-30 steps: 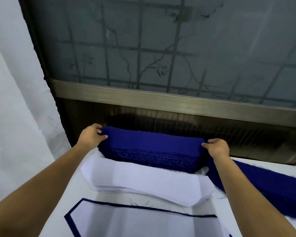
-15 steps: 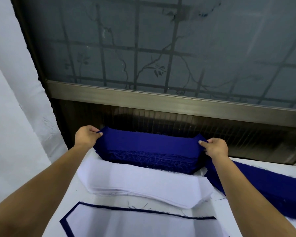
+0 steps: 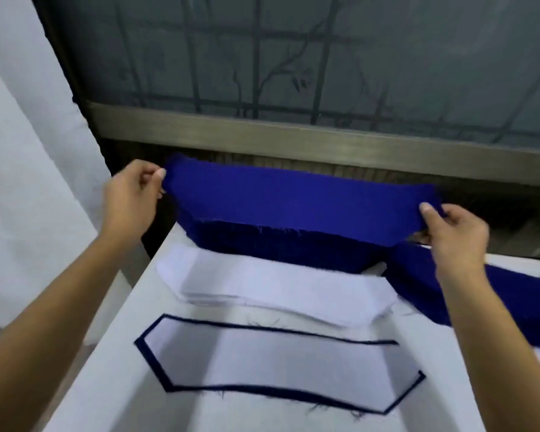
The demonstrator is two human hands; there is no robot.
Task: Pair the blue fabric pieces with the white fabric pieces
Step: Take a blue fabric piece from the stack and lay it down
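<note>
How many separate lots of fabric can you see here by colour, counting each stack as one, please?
Blue: 3 (lifted blue piece, blue stack beneath it, blue fabric at right)
White: 1 (white stack)
White laid on blue: 1 (paired piece)
Total: 5

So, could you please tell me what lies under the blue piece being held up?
Under the lifted blue piece sits a stack of blue pieces, only its frayed front edge showing; its top is covered.
</note>
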